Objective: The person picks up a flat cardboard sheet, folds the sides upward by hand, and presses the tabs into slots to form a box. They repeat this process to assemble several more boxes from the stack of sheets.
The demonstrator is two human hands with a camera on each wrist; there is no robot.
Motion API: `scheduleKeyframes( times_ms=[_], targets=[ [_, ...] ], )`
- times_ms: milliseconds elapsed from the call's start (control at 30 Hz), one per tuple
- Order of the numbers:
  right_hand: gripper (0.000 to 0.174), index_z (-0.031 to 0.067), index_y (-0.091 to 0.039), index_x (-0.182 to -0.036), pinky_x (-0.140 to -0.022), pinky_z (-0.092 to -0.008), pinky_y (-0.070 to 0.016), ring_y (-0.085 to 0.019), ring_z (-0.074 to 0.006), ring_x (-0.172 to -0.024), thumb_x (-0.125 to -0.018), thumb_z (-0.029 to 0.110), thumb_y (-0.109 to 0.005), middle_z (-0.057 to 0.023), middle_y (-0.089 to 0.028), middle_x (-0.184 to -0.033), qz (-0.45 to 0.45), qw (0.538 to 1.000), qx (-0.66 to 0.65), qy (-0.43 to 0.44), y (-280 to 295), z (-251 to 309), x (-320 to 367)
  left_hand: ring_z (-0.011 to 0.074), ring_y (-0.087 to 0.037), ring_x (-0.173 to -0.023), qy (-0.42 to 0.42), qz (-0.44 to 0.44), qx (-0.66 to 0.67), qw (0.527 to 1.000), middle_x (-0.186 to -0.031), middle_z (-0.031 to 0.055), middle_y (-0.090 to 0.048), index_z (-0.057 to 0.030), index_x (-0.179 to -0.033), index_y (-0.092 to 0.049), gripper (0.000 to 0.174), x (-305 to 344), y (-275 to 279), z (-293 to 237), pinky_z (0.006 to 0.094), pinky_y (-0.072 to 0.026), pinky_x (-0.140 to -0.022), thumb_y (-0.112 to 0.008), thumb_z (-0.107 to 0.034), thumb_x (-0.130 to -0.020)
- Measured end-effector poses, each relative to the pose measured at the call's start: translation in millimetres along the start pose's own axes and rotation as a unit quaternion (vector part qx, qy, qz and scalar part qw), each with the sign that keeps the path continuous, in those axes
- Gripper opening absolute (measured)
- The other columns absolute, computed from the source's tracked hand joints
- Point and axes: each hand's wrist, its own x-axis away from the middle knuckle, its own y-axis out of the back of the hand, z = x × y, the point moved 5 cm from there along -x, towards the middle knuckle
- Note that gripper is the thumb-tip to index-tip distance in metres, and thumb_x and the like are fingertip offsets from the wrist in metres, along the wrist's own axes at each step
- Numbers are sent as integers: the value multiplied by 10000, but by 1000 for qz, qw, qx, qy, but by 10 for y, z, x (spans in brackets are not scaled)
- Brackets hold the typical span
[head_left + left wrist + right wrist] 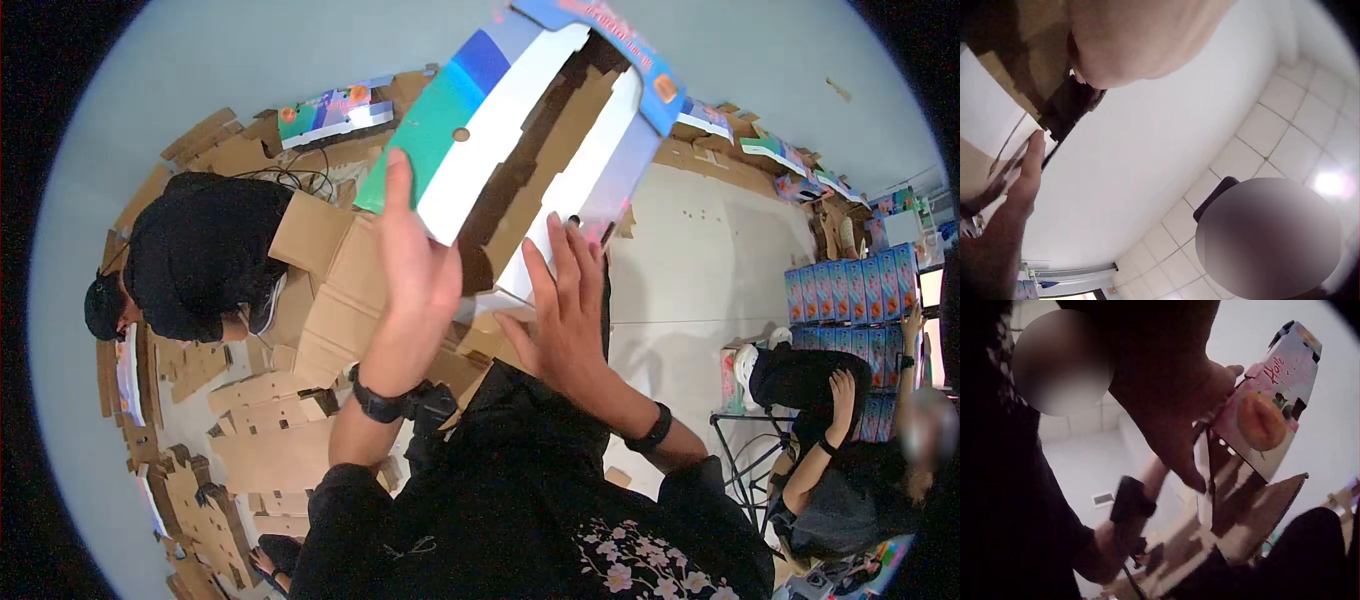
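Note:
A printed cardboard box (425,140), green, blue and lilac with white inner flaps, is held up tilted in front of the body, its long opening showing brown cardboard inside. At its lower left corner my left hand (415,250) grips it, one finger up along the green panel; the other fingers are mostly hidden. My right hand (570,310) has its fingers extended over the white flap and right side, thumb apart. In the right wrist view, the box's printed face (1263,419) shows a peach picture near the right hand (1188,419).
Flattened brown cardboard (275,445) lies in piles at the left. A crouching person (205,255) is on that side. At right, another person (850,470) sits by stacked blue boxes (850,290) and a black folding frame (745,460). More printed boxes (335,115) line the wall.

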Motion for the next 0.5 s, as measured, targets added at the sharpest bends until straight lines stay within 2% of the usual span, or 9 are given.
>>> scheduleKeyframes(
  times_ms=[100,133,167,233,300,367,400,467,500],
  targets=[
    [916,39,-378,-1538,-1214,-631,-250,-299,-438,-1498,-748,144,-831,-208,-257,-1663,-27,1000,10,-4,-314,-169,157,237,-640,-1220,17,-14,-3,1000,-1343,93,-647,-75,-1414,-520,501,-94,127,319,422,-527,-1048,-518,-441,-1073],
    [755,49,-480,-1471,-1201,-568,-314,-399,-416,-1445,-787,121,-791,-155,-397,-1614,-43,998,10,-33,-328,-213,164,220,-640,-1203,39,-36,10,999,-1309,80,-659,-86,-1389,-537,494,-43,80,389,410,-519,-1046,-556,-450,-1056],
    [729,56,-497,-1456,-1185,-550,-337,-433,-407,-1419,-788,116,-782,-140,-442,-1585,-49,998,9,-30,-381,-311,223,191,-591,-1232,78,-39,48,995,-1335,54,-630,-66,-1399,-526,495,-29,91,497,403,-416,-1113,-639,-373,-1029],
    [679,71,-533,-1426,-1153,-512,-384,-500,-389,-1367,-790,105,-765,-112,-533,-1527,-61,998,7,-26,-500,-564,327,210,-596,-1176,66,-44,-31,996,-1320,83,-609,-35,-1368,-522,480,-96,320,911,404,-434,-1076,-680,-290,-993],
    [563,94,-592,-1345,-1090,-472,-438,-568,-368,-1286,-794,20,-680,-87,-635,-1408,-113,992,-35,-48,-464,-598,213,222,-586,-1165,169,5,-83,982,-1333,118,-571,-11,-1299,-543,468,201,194,1215,397,-451,-1037,-722,-258,-944],
    [532,92,-607,-1313,-1084,-468,-442,-576,-365,-1268,-795,-21,-636,-94,-650,-1375,-149,982,-91,-75,-466,-652,114,329,-558,-1214,-5,31,-238,971,-1373,199,-531,2,-1230,-569,429,600,-68,1127,466,-437,-1038,-719,-173,-868],
    [475,82,-624,-1264,-1097,-474,-429,-586,-365,-1246,-808,-47,-596,-109,-660,-1331,-116,970,-126,-174,-555,-724,78,349,-548,-1226,-98,80,-308,943,-1375,207,-527,1,-1222,-575,428,744,-190,1104,483,-429,-1044,-714,-153,-848],
    [495,57,-614,-1278,-1118,-486,-400,-565,-378,-1259,-798,-57,-584,-130,-639,-1348,-136,978,-85,-134,-569,-578,-37,388,-528,-1248,-274,170,-433,842,-1379,224,-518,0,-1207,-588,430,1112,-428,1135,518,-412,-1056,-703,-115,-809],
    [505,45,-610,-1285,-1128,-492,-386,-554,-385,-1265,-793,-62,-578,-140,-628,-1357,-146,981,-65,-114,-588,-504,-79,415,-505,-1270,-336,234,-407,817,-1381,241,-511,-3,-1202,-592,447,1359,-578,1232,544,-389,-1072,-699,-108,-781]
  ],
)
